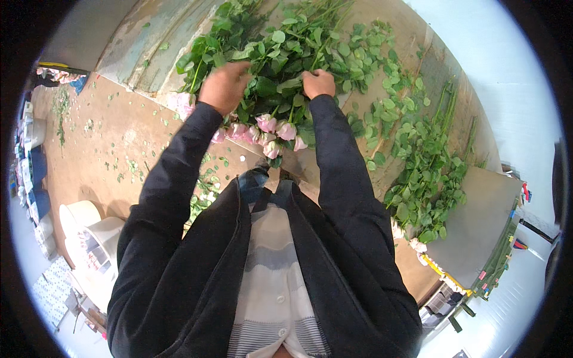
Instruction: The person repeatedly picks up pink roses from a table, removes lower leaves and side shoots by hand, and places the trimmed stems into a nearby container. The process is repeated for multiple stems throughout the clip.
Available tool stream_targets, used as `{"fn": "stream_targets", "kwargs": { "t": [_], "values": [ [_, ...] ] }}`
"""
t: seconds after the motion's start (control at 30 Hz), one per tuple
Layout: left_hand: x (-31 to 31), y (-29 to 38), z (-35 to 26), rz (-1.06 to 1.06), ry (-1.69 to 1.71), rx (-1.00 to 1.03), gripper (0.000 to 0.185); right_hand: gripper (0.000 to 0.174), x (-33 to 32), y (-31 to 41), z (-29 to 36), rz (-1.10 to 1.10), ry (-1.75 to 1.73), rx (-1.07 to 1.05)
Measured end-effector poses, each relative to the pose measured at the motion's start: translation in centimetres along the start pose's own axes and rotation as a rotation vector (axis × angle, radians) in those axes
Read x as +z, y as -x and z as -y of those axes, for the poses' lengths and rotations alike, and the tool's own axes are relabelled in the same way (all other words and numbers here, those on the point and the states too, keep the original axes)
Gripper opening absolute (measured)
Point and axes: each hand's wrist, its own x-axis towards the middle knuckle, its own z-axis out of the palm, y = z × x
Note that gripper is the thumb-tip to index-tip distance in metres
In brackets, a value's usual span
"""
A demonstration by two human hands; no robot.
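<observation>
Pink roses (pixel 267 121) with long leafy stems (pixel 286 49) lie across the worktable before me, their blooms hanging over the near edge. My left hand (pixel 225 88) is blurred by motion among the leaves on the left of the bunch; whether it grips anything is hidden. On the right of the bunch, the curled fingers of my right hand (pixel 319 84) pinch the foliage, with a broad rose leaf (pixel 291 85) running to the fingertips. Another pale pink bloom (pixel 182 105) lies just left of my left wrist.
Stripped leaves (pixel 389 105) are strewn over the table's right half. A second bunch of leafy stems (pixel 421 183) lies farther right beside a grey board (pixel 481 223). White buckets (pixel 80 215) stand on the floor at left, where leaf scraps (pixel 130 168) are scattered.
</observation>
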Motion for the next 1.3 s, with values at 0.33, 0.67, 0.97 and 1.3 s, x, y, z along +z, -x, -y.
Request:
{"fn": "stream_targets", "kwargs": {
  "t": [0.33, 0.67, 0.97, 1.3],
  "values": [
    [9.5, 1.6, -7.4, 0.251, -0.082, 0.008, 0.038, 0.023, -4.9, 4.2, -8.3, -0.033, -0.973, 0.144],
    [11.8, 0.4, -6.1, 0.026, -0.423, -0.074, 0.039, 0.041, -5.4, 4.4, -16.3, -0.113, -0.442, 0.309],
    [10.4, -2.1, -4.3, 0.132, -0.292, -0.09, 0.031, 0.041, -8.5, 5.7, -14.8, -0.018, -0.328, 0.334],
    [7.8, -1.1, -8.8, 0.273, 0.532, -0.262, 0.026, 0.032, -8.4, 5.8, -15.9, -0.098, -0.168, 0.226]
  ]
}}
